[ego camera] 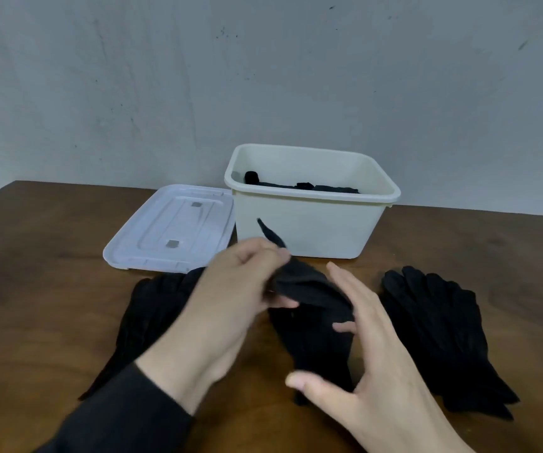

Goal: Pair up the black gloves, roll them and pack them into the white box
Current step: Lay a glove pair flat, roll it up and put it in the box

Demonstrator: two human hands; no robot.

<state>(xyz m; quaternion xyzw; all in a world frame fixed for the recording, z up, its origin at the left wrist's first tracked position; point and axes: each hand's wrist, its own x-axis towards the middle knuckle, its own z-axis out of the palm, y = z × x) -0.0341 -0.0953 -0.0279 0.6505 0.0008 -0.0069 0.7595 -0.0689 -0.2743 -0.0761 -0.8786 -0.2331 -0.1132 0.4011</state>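
The white box (309,230) stands open at the back of the wooden table, with rolled black gloves (299,184) lying inside. In front of it, at the middle, my left hand (230,295) pinches the finger end of a black glove pair (315,308) and folds it back over itself. My right hand (371,348) rests with straight fingers against the pair's right side, thumb near its cuff end. More black gloves lie flat on the left (146,315), partly hidden by my left arm, and on the right (443,331).
The white lid (172,230) lies upside down to the left of the box. A grey wall rises just behind the table's far edge. Bare wood shows at the far left and far right.
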